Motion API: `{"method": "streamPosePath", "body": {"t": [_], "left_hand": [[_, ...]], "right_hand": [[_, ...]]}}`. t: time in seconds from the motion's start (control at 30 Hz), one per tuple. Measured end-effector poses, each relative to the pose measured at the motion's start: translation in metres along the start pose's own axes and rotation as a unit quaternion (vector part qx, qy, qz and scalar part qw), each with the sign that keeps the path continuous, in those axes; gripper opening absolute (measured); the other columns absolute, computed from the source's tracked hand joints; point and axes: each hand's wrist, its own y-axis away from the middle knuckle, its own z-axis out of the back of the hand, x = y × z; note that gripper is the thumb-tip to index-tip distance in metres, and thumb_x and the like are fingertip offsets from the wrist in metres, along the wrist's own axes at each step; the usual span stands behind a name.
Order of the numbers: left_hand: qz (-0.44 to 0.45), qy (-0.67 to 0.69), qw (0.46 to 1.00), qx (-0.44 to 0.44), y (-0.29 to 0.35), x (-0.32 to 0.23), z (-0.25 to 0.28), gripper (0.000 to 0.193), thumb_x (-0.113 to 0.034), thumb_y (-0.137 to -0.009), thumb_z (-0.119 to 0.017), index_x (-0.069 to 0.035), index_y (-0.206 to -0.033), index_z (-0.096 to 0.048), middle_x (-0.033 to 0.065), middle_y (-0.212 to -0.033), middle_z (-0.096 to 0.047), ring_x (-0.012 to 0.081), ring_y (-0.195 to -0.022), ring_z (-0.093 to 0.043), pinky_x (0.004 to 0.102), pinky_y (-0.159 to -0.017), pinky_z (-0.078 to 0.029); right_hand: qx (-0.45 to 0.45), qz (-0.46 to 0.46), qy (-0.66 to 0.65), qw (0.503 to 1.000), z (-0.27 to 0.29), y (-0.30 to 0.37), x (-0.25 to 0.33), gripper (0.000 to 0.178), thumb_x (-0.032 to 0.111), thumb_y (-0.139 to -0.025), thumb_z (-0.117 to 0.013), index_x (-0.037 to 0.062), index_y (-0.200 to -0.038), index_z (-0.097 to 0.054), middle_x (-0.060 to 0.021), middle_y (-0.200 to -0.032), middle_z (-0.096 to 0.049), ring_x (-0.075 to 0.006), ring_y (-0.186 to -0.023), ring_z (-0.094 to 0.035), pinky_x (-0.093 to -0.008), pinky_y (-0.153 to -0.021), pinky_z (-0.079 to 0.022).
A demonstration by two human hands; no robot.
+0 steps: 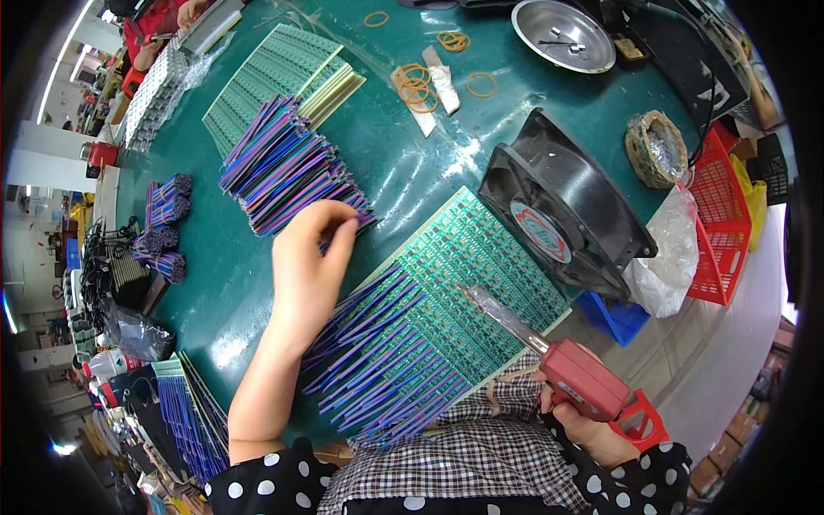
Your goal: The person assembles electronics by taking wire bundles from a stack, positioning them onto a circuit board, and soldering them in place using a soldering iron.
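My left hand (313, 262) is at the near right end of a pile of short blue, purple and black wires (283, 167), thumb and fingertips curled together; what they pinch is hidden. My right hand (588, 433) grips a red soldering gun (579, 378) from below, and its metal tip points over a green circuit board panel (481, 266). Rows of small components cover the panel. Rows of wires (386, 360) are attached across its near left part and hang over its edge toward me.
A black fan (566, 202) stands against the panel's far right edge. Stacked green panels (275, 77) lie behind the wire pile, with tied wire bundles (163, 215) to the left. Rubber bands (414, 86), a metal dish (562, 39) and a solder coil (657, 148) lie farther back.
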Motion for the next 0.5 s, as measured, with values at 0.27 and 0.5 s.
{"method": "streamPosePath", "body": {"t": [0.27, 0.5], "left_hand": [[-0.189, -0.087, 0.976, 0.068, 0.058, -0.038, -0.015, 0.017, 0.001, -0.076, -0.068, -0.001, -0.092, -0.066, 0.0108, -0.088, -0.062, 0.0271, -0.073, -0.062, 0.0338, -0.064, -0.051], [-0.317, -0.26, 0.912, 0.034, 0.076, -0.028, -0.033, 0.028, 0.0, -0.071, -0.067, 0.006, -0.098, -0.065, 0.0117, -0.088, -0.058, 0.0217, -0.07, -0.059, 0.0291, -0.057, -0.049]], "right_hand": [[0.006, -0.012, 0.034, 0.999, 0.006, 0.006, 0.0, 0.051, 0.007, -0.066, -0.075, -0.0026, -0.114, -0.062, -0.0128, -0.099, -0.069, -0.0262, -0.083, -0.07, -0.0325, -0.074, -0.057], [0.039, 0.02, 0.137, 0.99, 0.007, 0.007, 0.002, 0.056, 0.019, -0.068, -0.076, -0.0018, -0.117, -0.06, -0.0108, -0.095, -0.069, -0.0242, -0.071, -0.068, -0.0318, -0.063, -0.054]]}}
